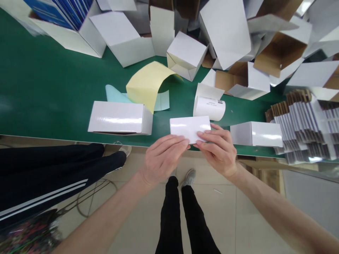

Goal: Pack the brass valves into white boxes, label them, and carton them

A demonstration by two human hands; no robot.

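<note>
At the front edge of the green table, a small white box (189, 127) sits between my two hands. My left hand (165, 155) is closed at its front edge, fingertips pressed together; the thumb is mostly hidden. On the right side, my right hand (218, 148) grips the same box, fingers over the top. Just behind it lies a roll of white labels (210, 107) with a strip peeled up. To the left rests a closed white box (116, 118), and to the right stands another closed white box (254, 134).
Yellow paper (148, 83) and light blue paper (162, 100) lie behind the left box. Open white cartons (225, 31) crowd the back. Flattened boxes (302, 123) are stacked at right; a carton of blue items (71, 14) is at back left. A person's dark-trousered leg (66, 173) is at left.
</note>
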